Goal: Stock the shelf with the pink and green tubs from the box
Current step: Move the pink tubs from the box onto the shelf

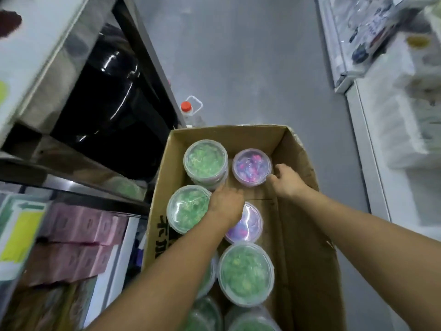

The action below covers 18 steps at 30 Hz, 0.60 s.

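Note:
An open cardboard box [298, 211] on the floor holds clear-lidded tubs. Green tubs: a stack at the far left [205, 161], one below it [187, 209], one nearer [245, 273], and more at the bottom edge. One pink tub [251, 167] sits at the far right and another [248, 226] in the middle. My left hand [226, 204] reaches down between the green tubs and the middle pink tub, back up, fingers hidden. My right hand [286, 179] is curved, its fingertips at the far pink tub's right rim; the tub rests in the box.
Metal shelving [71, 168] stands at the left, with pink cartons [86, 225] on a lower level and a black bag [107, 91] above. A red-capped bottle [188, 111] stands behind the box. White freezer cabinets [393, 115] line the right. Grey floor lies between.

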Each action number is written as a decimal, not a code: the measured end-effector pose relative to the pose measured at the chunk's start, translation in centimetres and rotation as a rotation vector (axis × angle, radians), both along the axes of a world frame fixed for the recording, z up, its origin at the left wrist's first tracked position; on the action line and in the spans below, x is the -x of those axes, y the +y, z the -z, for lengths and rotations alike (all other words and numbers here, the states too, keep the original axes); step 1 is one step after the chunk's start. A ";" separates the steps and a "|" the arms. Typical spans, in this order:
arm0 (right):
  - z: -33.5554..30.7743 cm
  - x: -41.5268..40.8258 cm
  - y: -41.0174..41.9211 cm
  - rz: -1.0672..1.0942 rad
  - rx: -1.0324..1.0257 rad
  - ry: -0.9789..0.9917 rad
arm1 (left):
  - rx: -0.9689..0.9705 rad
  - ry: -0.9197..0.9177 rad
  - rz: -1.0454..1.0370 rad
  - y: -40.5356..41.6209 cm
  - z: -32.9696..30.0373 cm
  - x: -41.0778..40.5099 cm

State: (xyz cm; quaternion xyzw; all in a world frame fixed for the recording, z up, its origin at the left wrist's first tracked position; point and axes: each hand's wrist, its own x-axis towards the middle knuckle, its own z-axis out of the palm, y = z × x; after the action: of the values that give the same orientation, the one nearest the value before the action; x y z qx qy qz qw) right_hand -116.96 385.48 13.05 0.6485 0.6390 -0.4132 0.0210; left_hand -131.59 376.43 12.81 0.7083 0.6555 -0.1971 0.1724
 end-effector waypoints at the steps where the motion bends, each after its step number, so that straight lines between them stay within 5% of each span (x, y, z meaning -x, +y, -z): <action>1: 0.9 0.6 0.5 0.021 0.007 0.002 | 0.039 0.036 0.021 0.3 0.7 -0.1; 9: 4.3 3.2 2.3 0.493 0.262 0.136 | 0.245 -0.075 -0.135 2.7 1.5 -0.4; 18: -1.0 2.5 1.6 0.515 0.127 0.204 | 0.213 -0.271 -0.277 1.5 -2.7 0.0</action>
State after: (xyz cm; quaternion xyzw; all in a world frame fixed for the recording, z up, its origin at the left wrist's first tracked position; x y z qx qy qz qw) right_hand -119.45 387.07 14.06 0.7419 0.4247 -0.5075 -0.1084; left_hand -131.56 377.95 15.50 0.6095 0.6927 -0.1427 0.3583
